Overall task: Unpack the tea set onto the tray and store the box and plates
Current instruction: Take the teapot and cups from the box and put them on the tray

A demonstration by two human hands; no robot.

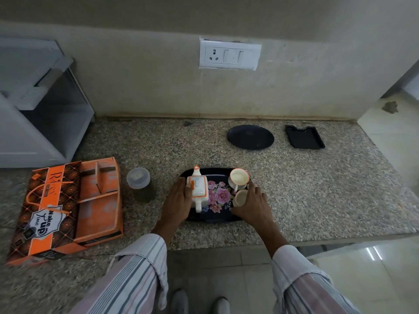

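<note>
A dark floral tray (217, 196) lies on the granite counter near its front edge. On it stand a white square teapot with orange trim (199, 189) and two white cups: one (238, 177) at the back right, one (240, 197) in front of it. My left hand (178, 200) grips the tray's left edge beside the teapot. My right hand (254, 205) grips the right edge, fingers against the nearer cup. The open orange tea set box (68, 207) lies at the left. A round black plate (250, 137) and a rectangular black plate (305, 137) sit at the back right.
A lidded plastic jar (139, 183) with dark contents stands between box and tray. A white open cabinet unit (40, 103) stands at the back left. A wall socket (229, 55) is above. The counter ends at the right, with tiled floor beyond.
</note>
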